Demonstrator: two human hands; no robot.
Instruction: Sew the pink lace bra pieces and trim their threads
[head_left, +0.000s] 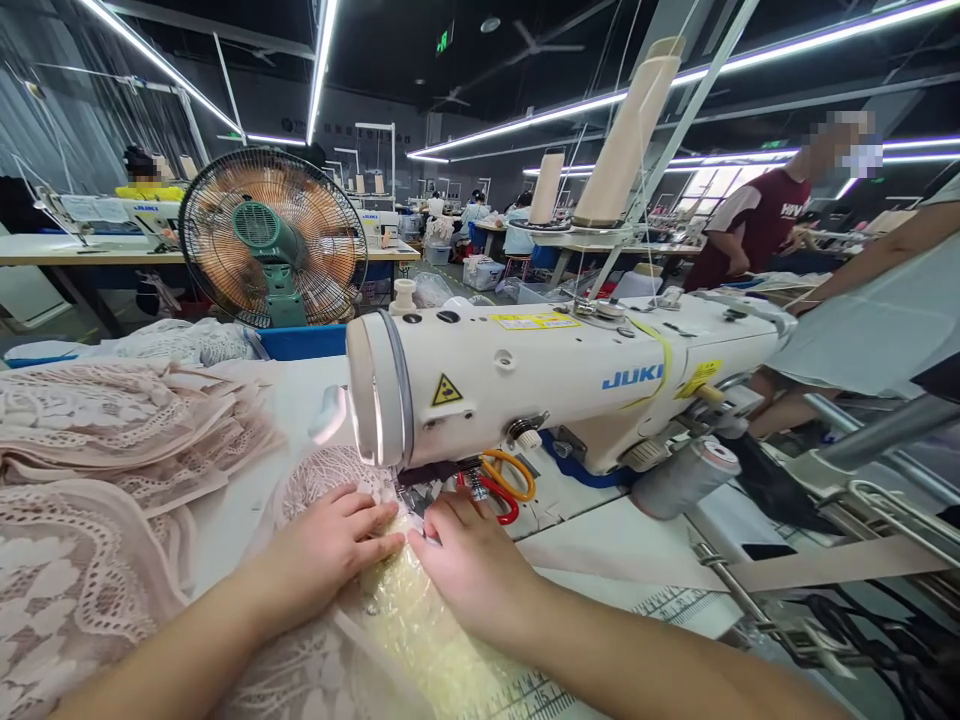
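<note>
My left hand (330, 548) lies on pale pink lace fabric (319, 480) just left of the needle area, fingers stretched forward and thumb pointing right. My right hand (476, 565) is beside it, its fingers curled and thumb pressed in close; what they grip is mostly hidden. Both hands are directly below the head of a white sewing machine (480, 375). Under and between them shows a shiny, crinkled yellowish surface (420, 630). Behind my right hand lie scissors with orange and red handles (514, 475). The needle tip is hidden.
Stacked lace pieces (112, 420) cover the table's left side. A large fan (274, 240) stands behind the table. A grey thread cone (686, 478) lies right of the machine, near a pale band (832, 562) running through metal guides. People stand at right.
</note>
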